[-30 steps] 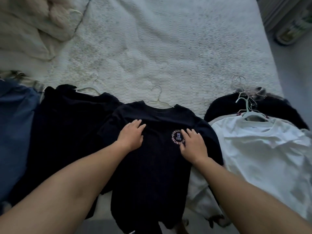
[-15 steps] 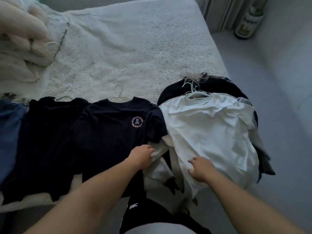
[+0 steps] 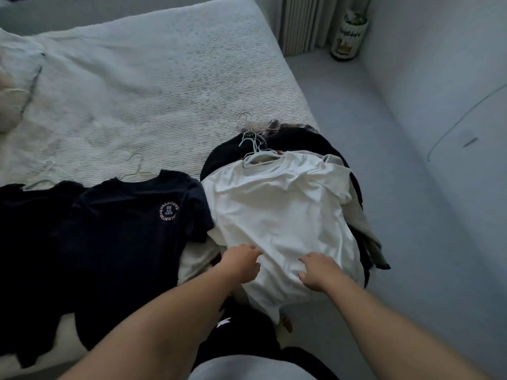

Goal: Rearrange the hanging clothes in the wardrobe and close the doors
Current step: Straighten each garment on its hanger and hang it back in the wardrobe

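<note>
Resting on the white T-shirt (image 3: pixel 277 215), your left hand (image 3: pixel 241 263) and right hand (image 3: pixel 319 271) lie low on its front with loosely curled fingers; whether they pinch fabric is unclear. Just left of this shirt lies the navy T-shirt (image 3: pixel 123 229).

Both arms reach forward; left hand (image 3: pixel 241 263) and right hand (image 3: pixel 319 272) lie palm-down, fingers loosely spread.
</note>
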